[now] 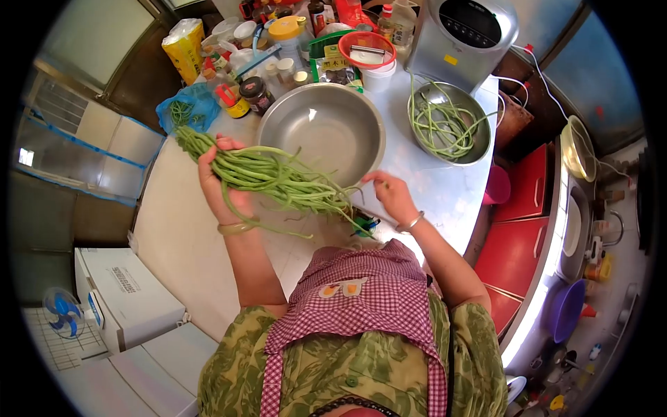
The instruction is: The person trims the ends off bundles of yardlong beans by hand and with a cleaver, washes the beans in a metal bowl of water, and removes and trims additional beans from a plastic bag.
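Note:
A thick bunch of green long beans (278,182) lies across my left hand (226,177), whose fingers and thumb wrap round it. The bunch points right, its thin tips fanning out, and one bean hangs below the rest. Close to those tips is my right hand (393,197), its fingers curled in and thumb against index finger; whether a bean end is pinched there I cannot tell. Just behind the bunch sits a wide steel basin (323,125) with nothing seen in it. A smaller steel bowl (479,147) at the right holds several loose long beans (445,128).
A blue plastic bag (198,115) with some greens lies at the table's left. Jars, bottles and a red basket (367,50) crowd the back, beside a silver appliance (462,38). Under the beans is a small dark green object (366,225). Red cabinets (511,229) stand right.

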The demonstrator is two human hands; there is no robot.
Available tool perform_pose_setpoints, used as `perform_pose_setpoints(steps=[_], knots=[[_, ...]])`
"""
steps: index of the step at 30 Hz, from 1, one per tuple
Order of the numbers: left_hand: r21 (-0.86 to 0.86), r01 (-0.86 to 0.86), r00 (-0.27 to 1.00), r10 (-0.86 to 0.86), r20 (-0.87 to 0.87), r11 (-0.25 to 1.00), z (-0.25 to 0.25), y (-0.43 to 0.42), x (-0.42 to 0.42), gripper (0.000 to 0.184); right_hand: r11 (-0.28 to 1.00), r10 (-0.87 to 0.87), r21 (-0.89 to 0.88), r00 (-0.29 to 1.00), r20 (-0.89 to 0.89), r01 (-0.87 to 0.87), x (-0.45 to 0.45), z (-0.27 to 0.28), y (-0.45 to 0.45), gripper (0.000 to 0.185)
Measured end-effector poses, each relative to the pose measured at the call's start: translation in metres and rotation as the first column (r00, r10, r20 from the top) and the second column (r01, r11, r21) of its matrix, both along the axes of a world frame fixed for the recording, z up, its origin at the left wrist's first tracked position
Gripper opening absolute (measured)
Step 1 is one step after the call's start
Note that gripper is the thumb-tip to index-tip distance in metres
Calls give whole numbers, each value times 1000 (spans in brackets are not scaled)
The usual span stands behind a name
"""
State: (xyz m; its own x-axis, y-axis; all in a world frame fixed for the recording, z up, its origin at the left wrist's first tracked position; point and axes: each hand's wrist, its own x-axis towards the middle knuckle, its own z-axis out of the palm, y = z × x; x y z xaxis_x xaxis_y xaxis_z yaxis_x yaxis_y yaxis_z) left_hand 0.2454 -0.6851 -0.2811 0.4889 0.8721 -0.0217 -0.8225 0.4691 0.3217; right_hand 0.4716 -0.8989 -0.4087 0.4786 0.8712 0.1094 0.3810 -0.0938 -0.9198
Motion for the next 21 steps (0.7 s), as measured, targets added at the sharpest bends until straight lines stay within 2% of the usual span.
perform_pose_setpoints(steps=[1,2,4,5,7,8,9,10,12,13,16,17,20,21], knots=[[-8,38,999,-38,-4,999,5,3,-5,22,987,9,-126,832,-555,-95,17,4,-4,20],[-18,34,999,-34,-16,999,10,5,-9,21,985,-52,-146,658,-752,-88,27,-1,-9,23],[-31,32,999,-33,-41,999,27,10,-13,20,986,-90,-148,501,-861,-78,41,-19,-15,22],[-39,98,994,-96,54,994,32,17,-17,19,988,-97,-140,464,-881,-59,40,-27,-17,21],[39,101,994,-102,42,994,56,15,-14,20,992,-105,-124,393,-914,-23,34,-29,-17,20],[80,100,994,-103,37,992,68,14,-13,21,996,-52,-77,403,-914,-46,34,-32,-16,21],[278,154,988,-149,-41,948,77,13,-13,22,997,2,-30,411,-912,-70,33,-34,-14,22],[338,112,991,-82,-101,934,86,11,-11,23,995,57,18,419,-906,-95,32,-35,-12,23],[462,36,979,62,-196,886,107,6,-2,26,997,61,30,441,-896,-76,30,-33,-5,25],[479,-97,935,245,-256,873,120,-7,12,27,997,61,35,453,-889,-66,28,-26,0,25],[848,-176,728,646,-230,501,132,-33,39,27,991,109,53,517,-849,-122,22,12,13,24],[502,-41,958,176,-225,864,145,0,26,26,987,153,92,569,-808,-135,21,15,19,24],[512,95,988,-16,-155,854,153,14,35,25,970,241,183,680,-693,-158,25,20,32,23],[471,-39,971,145,-191,881,162,3,45,23,968,245,201,699,-671,-147,28,22,34,22]])
